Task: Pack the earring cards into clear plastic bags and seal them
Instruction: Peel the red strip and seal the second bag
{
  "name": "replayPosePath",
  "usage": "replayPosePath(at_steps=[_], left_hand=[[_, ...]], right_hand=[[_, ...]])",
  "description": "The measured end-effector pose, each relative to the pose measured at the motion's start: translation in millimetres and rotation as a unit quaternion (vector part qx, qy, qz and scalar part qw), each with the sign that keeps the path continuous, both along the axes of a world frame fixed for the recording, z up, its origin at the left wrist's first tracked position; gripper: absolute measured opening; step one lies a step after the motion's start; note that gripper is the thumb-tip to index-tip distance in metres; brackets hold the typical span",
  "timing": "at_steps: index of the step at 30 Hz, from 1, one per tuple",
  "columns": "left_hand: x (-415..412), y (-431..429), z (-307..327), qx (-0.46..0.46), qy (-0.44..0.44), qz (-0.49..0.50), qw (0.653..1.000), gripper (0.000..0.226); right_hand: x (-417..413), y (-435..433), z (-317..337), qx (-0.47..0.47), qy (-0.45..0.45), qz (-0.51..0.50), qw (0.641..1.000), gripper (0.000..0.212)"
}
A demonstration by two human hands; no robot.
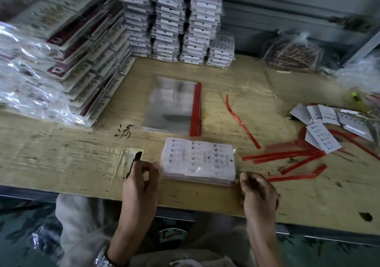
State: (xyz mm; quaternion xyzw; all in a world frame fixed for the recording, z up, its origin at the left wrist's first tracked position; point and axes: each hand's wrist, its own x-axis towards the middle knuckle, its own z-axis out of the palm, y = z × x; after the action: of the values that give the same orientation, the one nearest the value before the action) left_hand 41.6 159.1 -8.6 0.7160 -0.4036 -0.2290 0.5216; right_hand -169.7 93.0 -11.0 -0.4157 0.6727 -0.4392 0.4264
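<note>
Two hands hold a pack of earring cards near the front edge of the table.

The pack of earring cards (198, 159) lies flat on the table (61, 159), and a clear bag seems to be round it. The left hand (141, 176) pinches its left edge with bent fingers. The right hand (257, 188) pinches its near right corner. The pack is likely light, and the cards would bend if squeezed hard. The plastic looks slippery, so the cards could slide out of line. The tiny studs could catch or pop off, so it is best to hold the plain edges, one each side. More clear bags (174, 104) lie just behind the pack.
</note>
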Motion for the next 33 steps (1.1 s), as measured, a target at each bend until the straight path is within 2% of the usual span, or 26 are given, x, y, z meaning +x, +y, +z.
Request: replayPosePath(at_steps=[5,10,17,23,29,33], left_hand=[[4.4,-0.3,-6.8,0.026,-0.007,0.009,1.0,0.013],[4.9,-3.0,-12.7,0.054,0.007,0.028,0.998,0.017],[0.4,-3.0,-10.7,0.026,-0.004,0.033,0.999,0.02],[-3.1,-3.3,-1.1,0.045,-0.068,0.025,0.996,0.017],[-3.3,-3.4,9.6,0.071,-0.179,0.017,0.981,0.01],[2.3,-4.1,14.3,0.123,-0.181,-0.011,0.976,0.013]], right_hand=[[4.3,2.8,6.0,-0.025,0.06,0.015,0.998,0.024],[5.6,4.4,7.5,-0.037,0.065,0.011,0.997,0.024],[5.9,5.1,3.2,-0.044,0.05,-0.001,0.998,0.025],[5.9,4.8,7.8,-0.049,0.1,0.015,0.994,0.025],[3.2,2.2,11.1,-0.037,0.129,0.053,0.99,0.016],[-1.2,-0.2,13.3,-0.03,0.135,0.091,0.986,0.012]])
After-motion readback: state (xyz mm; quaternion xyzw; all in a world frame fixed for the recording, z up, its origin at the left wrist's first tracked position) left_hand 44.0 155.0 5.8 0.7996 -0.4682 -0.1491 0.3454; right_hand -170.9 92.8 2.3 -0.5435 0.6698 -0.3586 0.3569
